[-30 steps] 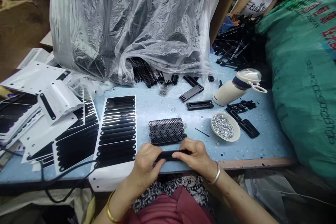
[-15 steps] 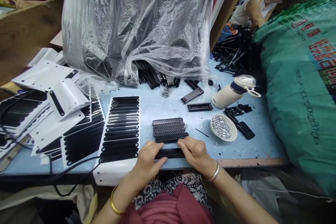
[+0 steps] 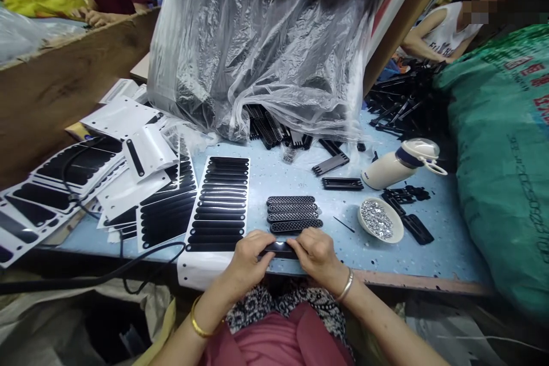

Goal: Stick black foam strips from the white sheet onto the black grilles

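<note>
A long black strip-shaped piece (image 3: 281, 247) lies level near the table's front edge, held at both ends. My left hand (image 3: 253, 254) pinches its left end between thumb and fingers. Its right end is in the closed fingers of my right hand (image 3: 316, 251). Just beyond the hands, several black perforated pieces (image 3: 292, 213) lie side by side in a row. To their left is a white sheet of black oblong stickers (image 3: 221, 203). A thin dark rod (image 3: 344, 224) and a bowl of small metal parts (image 3: 381, 220) are on the right.
A cream bottle (image 3: 388, 168) stands behind the bowl, near loose black parts (image 3: 414, 229). Sticker sheets (image 3: 169, 206) pile up at the left beside a black cable (image 3: 98, 281). Clear plastic (image 3: 266, 40) covers the back. A green sack (image 3: 501, 171) bulges at right; two people sit beyond.
The view has swung left, so the table things appear further right. My fingers have drawn slightly closer together along the black piece, which now shows a bright reflection.
</note>
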A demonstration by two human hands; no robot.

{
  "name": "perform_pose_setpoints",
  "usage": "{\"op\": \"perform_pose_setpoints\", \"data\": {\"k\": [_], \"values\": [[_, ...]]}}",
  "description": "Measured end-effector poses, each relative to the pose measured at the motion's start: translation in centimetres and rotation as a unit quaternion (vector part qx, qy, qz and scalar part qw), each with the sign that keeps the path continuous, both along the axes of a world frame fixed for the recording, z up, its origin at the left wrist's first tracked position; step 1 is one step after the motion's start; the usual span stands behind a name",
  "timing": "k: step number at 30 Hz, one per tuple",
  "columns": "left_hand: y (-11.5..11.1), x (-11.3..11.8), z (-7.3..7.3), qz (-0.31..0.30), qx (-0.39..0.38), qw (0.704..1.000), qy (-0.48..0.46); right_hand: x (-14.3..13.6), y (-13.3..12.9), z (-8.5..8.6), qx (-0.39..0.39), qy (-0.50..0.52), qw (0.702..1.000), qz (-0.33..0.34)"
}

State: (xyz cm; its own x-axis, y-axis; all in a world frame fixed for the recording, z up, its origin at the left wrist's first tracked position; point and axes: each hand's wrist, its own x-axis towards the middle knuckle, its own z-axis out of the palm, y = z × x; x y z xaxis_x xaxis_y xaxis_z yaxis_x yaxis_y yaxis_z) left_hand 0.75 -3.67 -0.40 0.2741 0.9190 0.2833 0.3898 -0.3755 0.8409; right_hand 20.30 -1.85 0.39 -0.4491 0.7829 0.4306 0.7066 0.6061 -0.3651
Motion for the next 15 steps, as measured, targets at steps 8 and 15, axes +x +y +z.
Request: {"op": "perform_pose_setpoints", "data": {"k": [8, 15], "values": [[-3.6, -5.7, 2.9, 0.161, 0.075, 0.983, 0.046, 0.6, -1.4, 3.0, 0.062, 0.048, 0.997, 0.023], [-8.1, -13.4, 0.4, 0.481, 0.028, 0.863, 0.153, -9.5, -3.0, 3.6, 0.01, 0.116, 0.97, 0.214]]}}
